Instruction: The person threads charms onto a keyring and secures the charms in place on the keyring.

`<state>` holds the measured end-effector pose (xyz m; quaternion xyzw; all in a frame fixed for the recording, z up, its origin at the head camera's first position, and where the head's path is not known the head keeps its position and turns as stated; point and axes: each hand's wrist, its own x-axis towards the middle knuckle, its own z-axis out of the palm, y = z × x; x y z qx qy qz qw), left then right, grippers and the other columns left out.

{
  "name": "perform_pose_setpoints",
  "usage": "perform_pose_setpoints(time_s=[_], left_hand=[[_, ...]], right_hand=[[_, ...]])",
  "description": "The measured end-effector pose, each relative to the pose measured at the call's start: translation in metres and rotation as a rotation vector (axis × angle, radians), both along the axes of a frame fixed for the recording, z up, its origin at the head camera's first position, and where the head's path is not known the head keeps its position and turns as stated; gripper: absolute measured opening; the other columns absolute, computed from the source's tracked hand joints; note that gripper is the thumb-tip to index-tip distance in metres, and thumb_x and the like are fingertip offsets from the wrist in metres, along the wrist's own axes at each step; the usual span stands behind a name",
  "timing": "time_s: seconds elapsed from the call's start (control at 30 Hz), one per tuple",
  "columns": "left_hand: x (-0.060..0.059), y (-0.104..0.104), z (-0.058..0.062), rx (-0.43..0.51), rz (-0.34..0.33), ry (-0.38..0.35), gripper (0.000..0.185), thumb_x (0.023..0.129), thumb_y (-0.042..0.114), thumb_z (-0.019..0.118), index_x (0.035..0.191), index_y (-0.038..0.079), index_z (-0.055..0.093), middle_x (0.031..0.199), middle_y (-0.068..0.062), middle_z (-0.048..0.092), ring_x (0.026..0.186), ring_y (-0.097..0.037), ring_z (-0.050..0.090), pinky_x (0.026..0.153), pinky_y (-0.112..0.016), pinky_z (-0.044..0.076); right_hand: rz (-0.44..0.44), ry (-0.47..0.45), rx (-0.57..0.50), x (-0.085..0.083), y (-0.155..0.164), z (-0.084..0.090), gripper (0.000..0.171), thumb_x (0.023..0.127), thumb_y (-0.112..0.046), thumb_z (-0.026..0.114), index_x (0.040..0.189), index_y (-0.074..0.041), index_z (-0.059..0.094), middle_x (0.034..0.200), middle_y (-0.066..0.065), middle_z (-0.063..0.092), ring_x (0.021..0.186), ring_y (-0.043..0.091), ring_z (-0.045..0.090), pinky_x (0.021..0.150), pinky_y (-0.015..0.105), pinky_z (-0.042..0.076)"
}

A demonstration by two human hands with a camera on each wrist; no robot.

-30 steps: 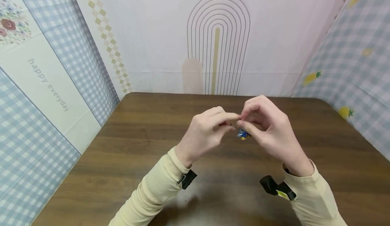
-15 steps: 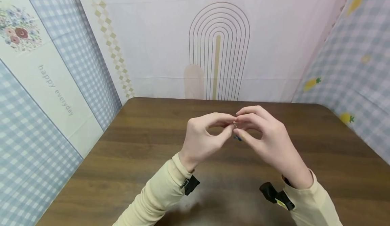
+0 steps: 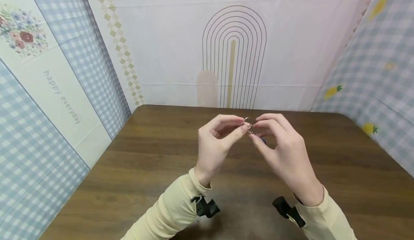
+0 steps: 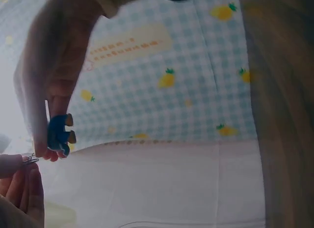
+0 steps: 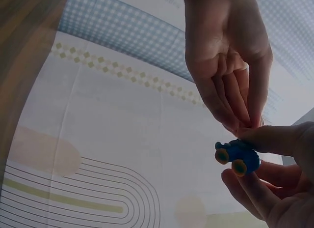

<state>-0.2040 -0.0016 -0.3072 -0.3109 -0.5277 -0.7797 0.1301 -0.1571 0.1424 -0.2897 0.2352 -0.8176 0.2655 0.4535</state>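
Note:
Over the table, both hands hold a keychain made of a metal key ring (image 3: 251, 125) and a small blue figure (image 5: 245, 156). My left hand (image 3: 213, 143) pinches the ring between thumb and fingers. With thumb and fingertips, my right hand (image 3: 288, 153) grips the chain end beside the figure. In the right wrist view the figure shows two round yellow-orange parts, and it lies against the right fingers. The left wrist view shows the blue figure (image 4: 59, 134) hanging by the right fingers. Most of the figure is hidden behind the right thumb in the head view.
A brown wooden table (image 3: 155, 153) lies beneath the hands. Behind it hangs a white cloth (image 3: 161, 46) with an arch of lines. Checked cloths (image 3: 372, 89) close off both sides. Each wrist wears a black camera (image 3: 207, 207).
The hands have turned, and the ring now shows upright between the fingertips. The blue figure has slipped from open view to behind the right thumb. The left fingers have shifted onto the ring.

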Motion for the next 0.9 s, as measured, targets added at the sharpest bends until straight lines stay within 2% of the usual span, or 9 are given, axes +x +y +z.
perform_pose_setpoints(time_s=[0.1,0.2,0.33,0.43,0.53,0.63,0.77,0.9], left_hand=[[-0.001,-0.002,0.003,0.024,-0.048,-0.1,0.02,0.081,-0.008,0.07,0.099,-0.013,0.063,0.09,-0.006,0.074,0.083,-0.008,0.069,0.077,-0.023,0.057],[-0.002,-0.005,0.005,0.013,-0.109,-0.179,0.021,0.082,-0.01,0.068,0.101,-0.015,0.06,0.084,0.008,0.071,0.08,-0.007,0.067,0.075,-0.021,0.055],[-0.005,-0.007,0.007,-0.013,-0.191,-0.249,0.014,0.086,-0.011,0.062,0.1,-0.011,0.059,0.078,0.007,0.068,0.076,-0.007,0.065,0.075,-0.022,0.053],[-0.009,-0.007,0.007,-0.057,-0.232,-0.278,0.009,0.091,-0.008,0.057,0.099,-0.005,0.057,0.076,0.006,0.065,0.075,-0.007,0.063,0.078,-0.024,0.052],[-0.011,-0.009,0.005,-0.115,-0.266,-0.283,0.009,0.093,-0.004,0.055,0.103,-0.005,0.055,0.078,0.007,0.065,0.078,-0.006,0.063,0.083,-0.026,0.051],[-0.013,-0.011,0.003,-0.172,-0.262,-0.252,0.017,0.093,-0.002,0.057,0.109,-0.006,0.054,0.081,0.006,0.066,0.081,-0.007,0.065,0.085,-0.027,0.052],[-0.017,-0.014,0.003,-0.225,-0.224,-0.223,0.021,0.092,-0.004,0.059,0.112,-0.007,0.054,0.079,0.006,0.065,0.078,-0.009,0.065,0.083,-0.026,0.053],[-0.02,-0.016,0.005,-0.269,-0.244,-0.239,0.022,0.092,-0.005,0.056,0.113,-0.01,0.052,0.073,0.007,0.063,0.072,-0.008,0.063,0.08,-0.027,0.052]], right_hand=[[-0.012,0.027,0.022,-0.003,0.002,-0.001,0.018,0.072,0.009,0.078,0.084,-0.002,0.069,0.101,0.006,0.065,0.082,0.014,0.064,0.07,0.011,0.046],[-0.012,0.043,0.056,-0.005,0.005,0.0,0.016,0.075,0.01,0.075,0.083,-0.003,0.069,0.099,0.007,0.067,0.086,0.015,0.061,0.071,0.013,0.044],[0.033,0.012,0.12,-0.009,0.012,0.001,0.023,0.074,0.012,0.075,0.088,-0.004,0.067,0.089,0.004,0.067,0.081,0.013,0.06,0.073,0.012,0.044],[0.12,-0.081,0.159,-0.01,0.017,0.0,0.027,0.072,0.011,0.076,0.087,-0.008,0.065,0.081,-0.003,0.065,0.072,0.006,0.056,0.068,0.011,0.043],[0.156,-0.183,0.161,-0.011,0.02,-0.002,0.024,0.075,0.006,0.076,0.084,-0.013,0.064,0.076,-0.008,0.062,0.066,0.0,0.049,0.062,0.011,0.039],[0.121,-0.224,0.142,-0.013,0.02,-0.005,0.018,0.08,0.002,0.074,0.085,-0.013,0.065,0.075,-0.009,0.062,0.064,-0.001,0.046,0.059,0.012,0.038],[0.082,-0.193,0.175,-0.015,0.02,-0.007,0.016,0.081,0.001,0.073,0.09,-0.012,0.069,0.081,-0.005,0.068,0.068,0.003,0.051,0.061,0.019,0.043],[0.061,-0.113,0.284,-0.017,0.019,-0.009,0.013,0.082,0.001,0.07,0.089,-0.009,0.069,0.078,-0.003,0.067,0.07,0.008,0.052,0.061,0.027,0.045]])
